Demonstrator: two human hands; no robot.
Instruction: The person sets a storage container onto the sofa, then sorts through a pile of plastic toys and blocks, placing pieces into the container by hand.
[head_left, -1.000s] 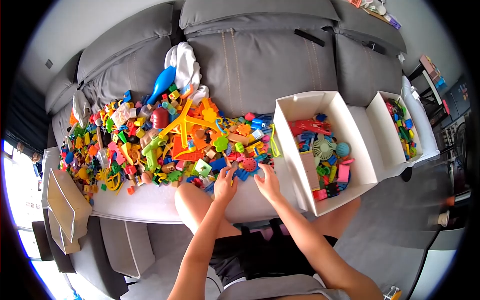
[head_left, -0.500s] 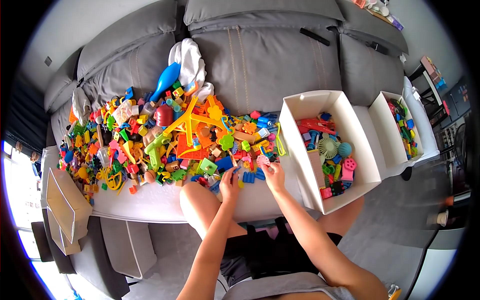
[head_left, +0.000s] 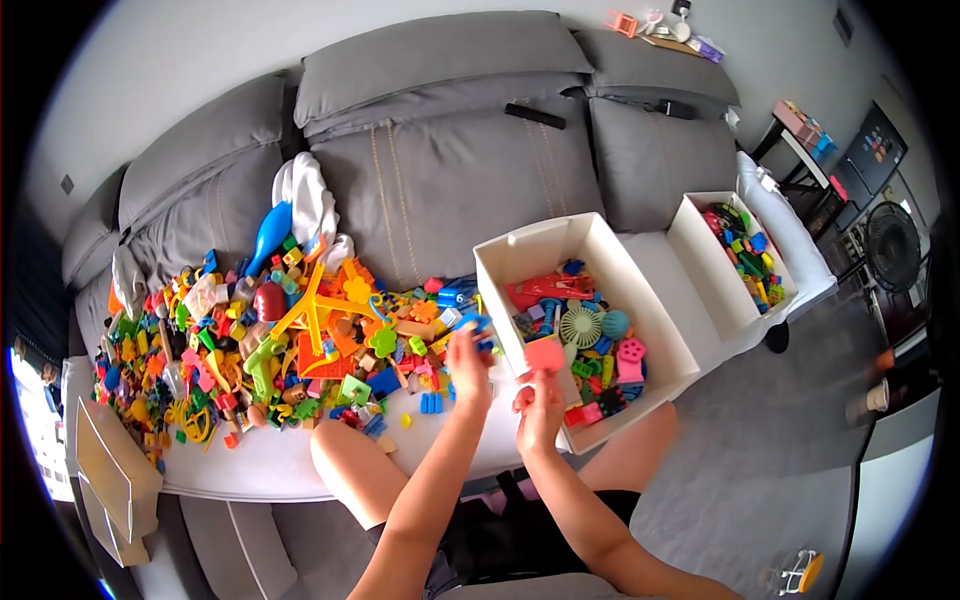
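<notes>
My left hand (head_left: 468, 372) is raised at the right end of the toy pile (head_left: 230, 345), fingers closed on a small blue toy piece (head_left: 471, 322). Close beside it, my right hand (head_left: 540, 405) grips a coral-pink toy piece (head_left: 545, 354) by the near left edge of a white storage box (head_left: 487, 265). Motion blur hides the exact shape of both pieces. Inside the box lie a red toy car (head_left: 550, 289), a pale green ribbed disc (head_left: 581, 326), a teal ball (head_left: 615, 324) and a pink flower-shaped toy (head_left: 630, 360).
A second white box (head_left: 690, 240) with mixed toys stands farther right on the grey sofa (head_left: 470, 180). Within the pile are a yellow three-armed piece (head_left: 318, 305) and a blue bowling pin (head_left: 270, 238). A folded beige box (head_left: 115, 465) leans at the left.
The view has turned to the right. Both hands have lifted from the pile's front edge, and the right hand has come to the white box's near left side.
</notes>
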